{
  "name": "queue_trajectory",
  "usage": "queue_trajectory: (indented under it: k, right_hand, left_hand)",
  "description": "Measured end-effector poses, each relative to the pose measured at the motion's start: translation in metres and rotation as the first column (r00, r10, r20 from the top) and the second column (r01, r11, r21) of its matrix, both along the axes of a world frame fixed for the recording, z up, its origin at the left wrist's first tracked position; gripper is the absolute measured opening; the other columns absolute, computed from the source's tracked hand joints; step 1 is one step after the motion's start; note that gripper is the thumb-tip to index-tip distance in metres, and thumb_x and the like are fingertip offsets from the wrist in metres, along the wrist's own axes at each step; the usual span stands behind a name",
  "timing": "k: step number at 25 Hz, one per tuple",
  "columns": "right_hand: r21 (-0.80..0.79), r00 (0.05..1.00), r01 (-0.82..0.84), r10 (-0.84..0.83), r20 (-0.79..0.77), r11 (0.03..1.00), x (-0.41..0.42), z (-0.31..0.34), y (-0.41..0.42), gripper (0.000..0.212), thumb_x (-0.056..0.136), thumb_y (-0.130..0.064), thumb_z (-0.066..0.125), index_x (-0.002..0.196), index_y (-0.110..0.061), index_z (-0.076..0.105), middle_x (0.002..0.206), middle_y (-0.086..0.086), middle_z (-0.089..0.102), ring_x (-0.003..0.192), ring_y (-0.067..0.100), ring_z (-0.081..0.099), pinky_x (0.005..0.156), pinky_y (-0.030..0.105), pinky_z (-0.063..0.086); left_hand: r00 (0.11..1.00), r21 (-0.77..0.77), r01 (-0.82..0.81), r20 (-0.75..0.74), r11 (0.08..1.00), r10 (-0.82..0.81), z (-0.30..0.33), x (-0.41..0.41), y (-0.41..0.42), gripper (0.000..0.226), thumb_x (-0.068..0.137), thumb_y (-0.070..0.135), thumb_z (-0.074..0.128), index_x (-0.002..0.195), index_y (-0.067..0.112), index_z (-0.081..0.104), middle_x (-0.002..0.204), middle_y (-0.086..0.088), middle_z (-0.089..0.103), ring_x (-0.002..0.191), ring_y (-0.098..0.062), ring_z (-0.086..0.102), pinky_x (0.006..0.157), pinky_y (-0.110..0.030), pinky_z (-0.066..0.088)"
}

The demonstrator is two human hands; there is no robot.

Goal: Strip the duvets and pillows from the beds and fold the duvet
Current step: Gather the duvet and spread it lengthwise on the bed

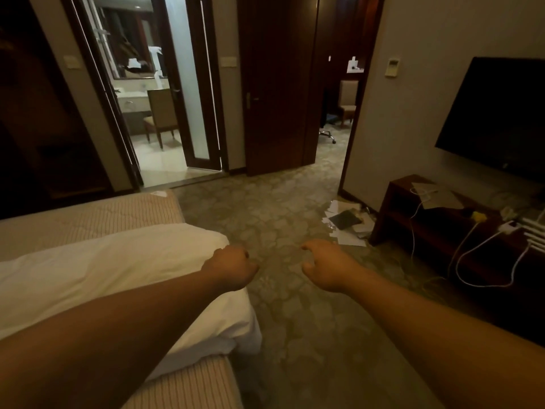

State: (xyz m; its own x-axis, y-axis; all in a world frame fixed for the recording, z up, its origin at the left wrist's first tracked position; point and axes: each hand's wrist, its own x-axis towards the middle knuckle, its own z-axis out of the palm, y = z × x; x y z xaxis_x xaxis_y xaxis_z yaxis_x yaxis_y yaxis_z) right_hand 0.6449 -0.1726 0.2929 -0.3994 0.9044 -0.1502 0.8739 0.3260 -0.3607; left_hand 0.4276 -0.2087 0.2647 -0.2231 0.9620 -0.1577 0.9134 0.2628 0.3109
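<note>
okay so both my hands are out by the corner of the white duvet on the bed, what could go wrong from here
The left hand is at the white duvet corner, which overhangs the striped mattress; a one-handed pull could drag it onto the carpet. The right hand holds nothing. Loose papers on the floor and white cables hanging off the wooden bench could trip you or snag the duvet.

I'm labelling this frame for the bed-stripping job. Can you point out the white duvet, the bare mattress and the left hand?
white duvet (118, 261): head view, on its broad top surface.
bare mattress (97, 216): head view, on the striped top beyond the duvet.
left hand (233, 268): head view, on the back of the hand at the duvet's edge.
</note>
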Motion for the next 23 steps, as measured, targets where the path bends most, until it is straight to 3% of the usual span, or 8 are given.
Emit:
queue_trajectory:
  k: [11,16,23]
  right_hand:
    - [0.008,0.979,-0.176,0.174,0.104,0.984,0.010,-0.010,0.160,0.053,0.095,-0.035,0.052,0.145,-0.026,0.038,0.149,0.002,0.041,0.136,0.024,0.037,0.113,0.042,0.034]
    - [0.019,0.928,-0.318,0.307,0.209,0.948,-0.049,-0.009,0.273,0.053,0.097,-0.037,0.049,0.147,-0.023,0.037,0.152,0.003,0.037,0.138,0.023,0.034,0.115,0.037,0.027]
    - [-0.014,0.834,-0.524,0.516,0.197,0.852,-0.150,-0.017,0.374,0.056,0.097,-0.038,0.050,0.148,-0.021,0.035,0.154,0.005,0.034,0.139,0.023,0.034,0.113,0.036,0.030]
  left_hand:
    - [0.987,0.014,-0.109,0.120,0.994,0.106,-0.040,0.022,0.138,0.048,0.087,0.048,0.046,0.119,0.019,0.065,0.119,-0.005,0.064,0.104,-0.027,0.060,0.090,-0.036,0.050]
    - [0.940,0.008,-0.273,0.214,0.962,0.265,-0.065,-0.026,0.217,0.045,0.090,0.049,0.044,0.120,0.021,0.061,0.121,-0.005,0.062,0.105,-0.026,0.057,0.093,-0.038,0.049]
    - [0.877,-0.045,-0.467,0.102,0.883,0.469,-0.079,-0.101,0.278,0.056,0.092,0.054,0.044,0.137,0.021,0.049,0.138,-0.007,0.051,0.123,-0.030,0.048,0.101,-0.043,0.044]
